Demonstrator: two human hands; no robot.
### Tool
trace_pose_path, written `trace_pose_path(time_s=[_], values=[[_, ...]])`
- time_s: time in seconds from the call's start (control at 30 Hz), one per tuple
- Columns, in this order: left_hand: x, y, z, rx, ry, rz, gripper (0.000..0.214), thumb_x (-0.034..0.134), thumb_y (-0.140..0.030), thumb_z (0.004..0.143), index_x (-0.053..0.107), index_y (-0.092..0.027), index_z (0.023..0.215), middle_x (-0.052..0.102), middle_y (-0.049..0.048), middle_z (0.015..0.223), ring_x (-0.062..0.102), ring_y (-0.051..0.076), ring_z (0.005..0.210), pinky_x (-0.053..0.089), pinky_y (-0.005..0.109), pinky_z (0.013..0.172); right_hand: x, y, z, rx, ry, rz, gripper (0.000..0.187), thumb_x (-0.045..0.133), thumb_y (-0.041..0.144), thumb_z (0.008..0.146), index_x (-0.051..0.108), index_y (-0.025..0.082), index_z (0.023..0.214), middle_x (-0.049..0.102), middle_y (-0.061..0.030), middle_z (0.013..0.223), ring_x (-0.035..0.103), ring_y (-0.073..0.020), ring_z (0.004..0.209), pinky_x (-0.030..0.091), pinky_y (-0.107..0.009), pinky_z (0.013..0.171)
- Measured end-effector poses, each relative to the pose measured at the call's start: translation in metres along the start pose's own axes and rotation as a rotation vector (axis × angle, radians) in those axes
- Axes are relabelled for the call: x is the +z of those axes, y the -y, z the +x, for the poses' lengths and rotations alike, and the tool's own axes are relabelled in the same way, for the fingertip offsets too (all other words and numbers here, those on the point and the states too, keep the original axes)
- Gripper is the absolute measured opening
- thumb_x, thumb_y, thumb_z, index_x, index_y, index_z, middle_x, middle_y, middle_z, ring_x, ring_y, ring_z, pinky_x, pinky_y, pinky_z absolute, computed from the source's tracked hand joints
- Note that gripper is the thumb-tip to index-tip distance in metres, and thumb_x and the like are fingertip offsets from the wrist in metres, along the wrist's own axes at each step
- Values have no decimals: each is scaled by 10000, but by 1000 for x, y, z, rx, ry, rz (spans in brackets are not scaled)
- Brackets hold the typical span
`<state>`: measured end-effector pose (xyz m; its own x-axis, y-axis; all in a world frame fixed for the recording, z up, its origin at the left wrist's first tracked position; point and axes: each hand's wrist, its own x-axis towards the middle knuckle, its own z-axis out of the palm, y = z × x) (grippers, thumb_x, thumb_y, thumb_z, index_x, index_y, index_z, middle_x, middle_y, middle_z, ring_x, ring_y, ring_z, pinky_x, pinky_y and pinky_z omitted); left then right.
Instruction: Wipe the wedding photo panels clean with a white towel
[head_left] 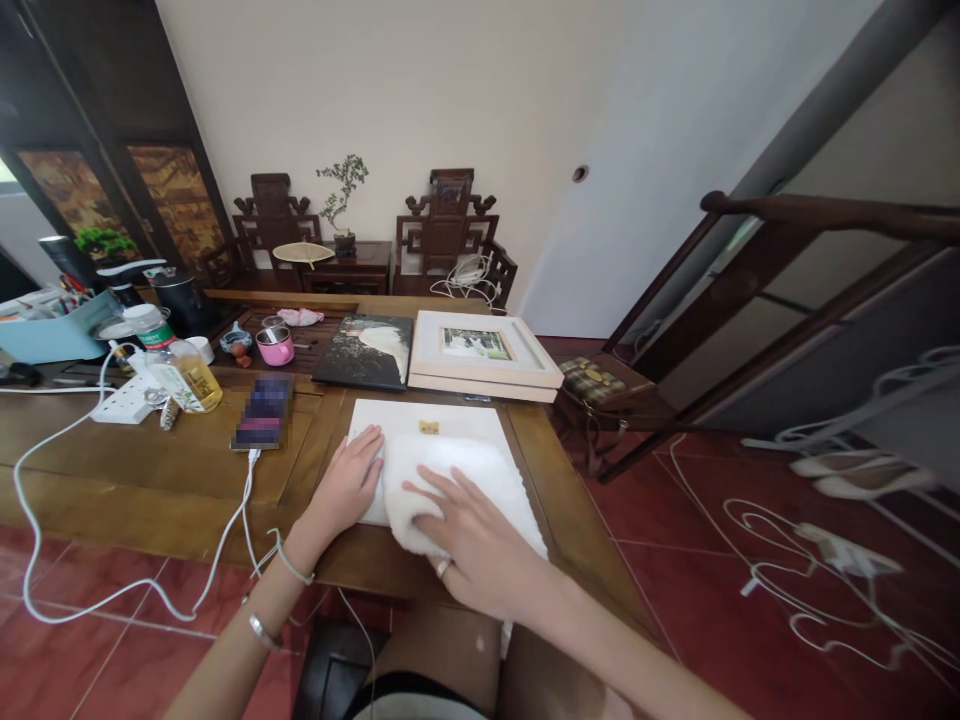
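Note:
A white flat panel (469,418) lies at the table's front edge, with a small yellow piece (429,427) near its far side. My left hand (351,478) rests flat on the panel's left edge, fingers stretched out and holding nothing. A thick, fluffy white cloth (420,465), folded over at its left end, covers much of the panel. My right hand (469,535) grips this cloth from above, fingers over its top and one digit tucked by the fold. The panel's right and near parts are hidden beneath cloth and hand.
Beyond the panel lie a dark photo panel (360,365) and stacked pale picture frames (487,380). Leftward are a phone (262,412) with a charging cable, an oil bottle (191,375), a power strip (124,400) and a pink cup (275,345). A wooden chair (675,320) stands right.

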<state>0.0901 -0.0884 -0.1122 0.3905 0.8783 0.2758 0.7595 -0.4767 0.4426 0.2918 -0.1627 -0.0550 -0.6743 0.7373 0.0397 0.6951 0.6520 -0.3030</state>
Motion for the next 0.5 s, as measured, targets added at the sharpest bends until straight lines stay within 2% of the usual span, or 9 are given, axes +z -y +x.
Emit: trace_pose_path(time_s=[0.27, 0.4, 0.5], values=[[1, 2, 0, -22, -5, -47, 401, 361, -236, 923, 473, -157, 1301, 446, 116, 1401, 362, 228, 1331, 248, 491, 1105, -5, -40, 58, 134, -103, -123, 382, 466, 152, 789, 583, 149, 1153, 506, -154, 1332, 263, -315, 1347, 215, -559, 1062], [-6, -2, 2, -88, -54, -226, 432, 296, -285, 948, 441, -147, 1330, 437, 98, 1410, 357, 195, 1334, 247, 423, 1122, 4, -33, 75, 147, -67, -176, 394, 505, 193, 783, 577, 154, 1169, 393, -155, 1427, 207, -366, 1358, 161, -627, 1048], [-13, -6, 4, -137, -157, -383, 477, 262, -321, 957, 409, -94, 1349, 401, 111, 1432, 347, 170, 1339, 259, 354, 1125, 11, -16, 70, 11, -21, -160, 364, 537, 179, 753, 612, 151, 1108, 335, -150, 1462, 150, -368, 1375, 97, -630, 1067]])
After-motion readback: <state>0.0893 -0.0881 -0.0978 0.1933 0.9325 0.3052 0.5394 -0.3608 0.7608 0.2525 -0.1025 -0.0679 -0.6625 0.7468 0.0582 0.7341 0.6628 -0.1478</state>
